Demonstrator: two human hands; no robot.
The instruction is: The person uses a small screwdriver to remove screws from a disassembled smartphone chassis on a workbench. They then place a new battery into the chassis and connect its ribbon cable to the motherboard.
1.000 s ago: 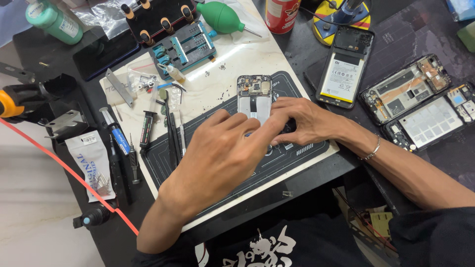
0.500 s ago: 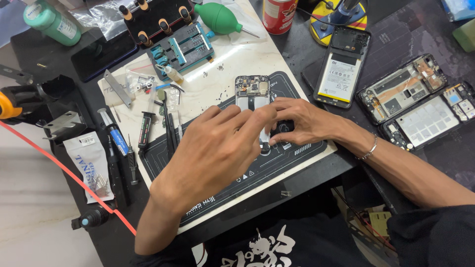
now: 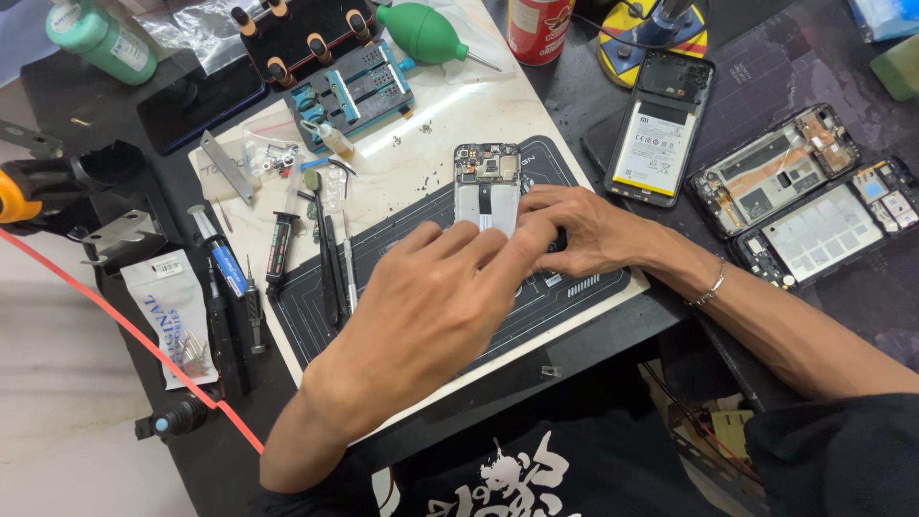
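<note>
Both hands are meeting over an opened grey phone frame [image 3: 486, 191] lying on the dark rubber work mat [image 3: 584, 278] on the bench. Left hand [image 3: 431, 306] is covering its lower end, fingers pinching there; right hand [image 3: 574, 230] is pressing alongside. Black tweezers [image 3: 330, 263] are lying left; a battery-exposed phone [image 3: 661, 129] is resting right.

Place: a phone repair workbench is showing here.
Beyond the right hand [image 3: 584, 230]: opened phones [image 3: 661, 124] are lying with bare boards.
Left of the left hand [image 3: 431, 306]: tweezers [image 3: 330, 263] and screwdrivers [image 3: 251, 311] are lying on a repair mat [image 3: 565, 287].
</note>
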